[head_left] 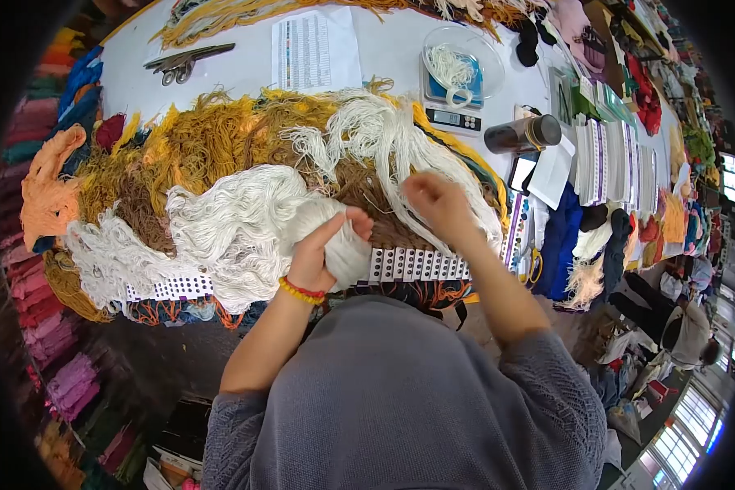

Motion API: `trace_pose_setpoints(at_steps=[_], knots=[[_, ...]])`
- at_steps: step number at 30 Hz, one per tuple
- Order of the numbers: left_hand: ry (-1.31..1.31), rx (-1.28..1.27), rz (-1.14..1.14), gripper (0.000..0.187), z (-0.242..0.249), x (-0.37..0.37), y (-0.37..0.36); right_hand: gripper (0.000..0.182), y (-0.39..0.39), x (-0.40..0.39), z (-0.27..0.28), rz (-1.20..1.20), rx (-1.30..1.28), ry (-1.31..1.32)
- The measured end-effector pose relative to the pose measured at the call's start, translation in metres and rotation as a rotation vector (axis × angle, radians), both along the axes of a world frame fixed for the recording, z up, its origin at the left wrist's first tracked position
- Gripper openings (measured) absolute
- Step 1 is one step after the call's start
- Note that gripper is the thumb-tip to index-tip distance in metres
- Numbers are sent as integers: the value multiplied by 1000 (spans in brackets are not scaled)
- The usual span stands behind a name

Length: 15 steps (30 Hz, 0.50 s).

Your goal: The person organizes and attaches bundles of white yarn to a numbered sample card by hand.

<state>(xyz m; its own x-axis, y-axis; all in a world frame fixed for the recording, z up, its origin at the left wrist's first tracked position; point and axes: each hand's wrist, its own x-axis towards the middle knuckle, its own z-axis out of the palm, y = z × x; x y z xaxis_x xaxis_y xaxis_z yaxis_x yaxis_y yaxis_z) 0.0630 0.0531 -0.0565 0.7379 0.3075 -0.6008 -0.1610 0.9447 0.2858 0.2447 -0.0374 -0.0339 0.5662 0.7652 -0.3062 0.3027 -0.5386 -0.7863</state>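
Note:
My left hand (322, 251), with red and yellow bracelets at its wrist, is wrapped round a thick bundle of white yarn (349, 255) near the table's front edge. To its right my right hand (441, 206) is raised with its fingers curled in; whatever they hold, if anything, does not show. Long loose strands of white yarn (392, 135) run down beside that hand. A large white skein (237, 204) lies left of the bundle. Mustard yarn (208, 143) and brown yarn (355, 184) lie behind and beneath. White cards with rows of holes (420, 265) line the front edge.
Toward the back are a digital scale (456, 121) with a clear bowl of white yarn (453, 69), a printed sheet (304, 51) and a metal clamp (189, 61). A dark jar (523, 133) lies at right, before stacked cards (604, 159). Coloured skeins hang at left.

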Motion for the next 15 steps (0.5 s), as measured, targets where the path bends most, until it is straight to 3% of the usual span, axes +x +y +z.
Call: trace_pose_setpoints(at_steps=[1,2,4,5,11,15], knots=[[-73,-31,-13,29,-5,2,0,14,-5,-21,0,36,161,196],[-72,-33,-17,29,-4,6,-2,15,-5,-36,6,51,115,378],[-104,8,-84,33,-1,14,-6,15,-6,-55,-5,83,259,359],[-104,91,-130,36,-1,15,-8,15,-10,-56,-5,82,176,240],[-134,139,-172,36,5,16,-13,11,-17,-55,-5,148,152,171],[-111,133,-107,32,9,14,-11,9,-24,-56,-7,32,260,355]])
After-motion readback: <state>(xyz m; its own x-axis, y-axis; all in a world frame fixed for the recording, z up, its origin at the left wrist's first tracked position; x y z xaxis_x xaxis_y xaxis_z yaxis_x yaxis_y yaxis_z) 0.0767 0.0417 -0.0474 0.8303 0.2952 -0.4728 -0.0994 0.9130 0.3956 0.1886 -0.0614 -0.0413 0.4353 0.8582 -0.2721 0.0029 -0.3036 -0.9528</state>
